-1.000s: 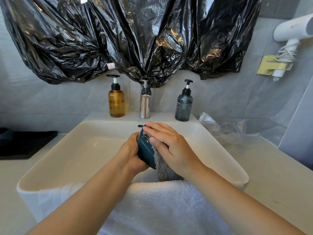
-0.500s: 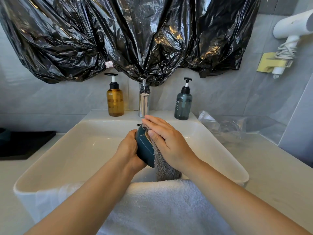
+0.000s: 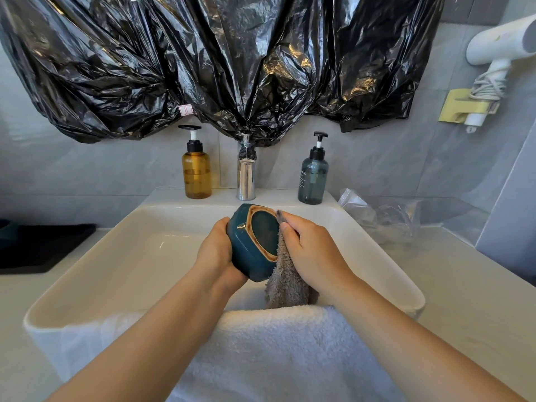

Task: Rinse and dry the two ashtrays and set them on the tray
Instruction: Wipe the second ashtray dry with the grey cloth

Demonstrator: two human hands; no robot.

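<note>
Ashtray, teal, underside showing — gripped in left hand over the sink. Grey cloth — pinched in right hand, touching the ashtray's edge.

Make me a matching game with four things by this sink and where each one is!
Things:
1. ashtray
2. grey cloth
3. amber bottle
4. white towel

Places:
A. draped over the front rim of the sink
B. held in the left hand
C. just left of the tap
D. pinched in the right hand

Pairs: 1-B, 2-D, 3-C, 4-A
</note>
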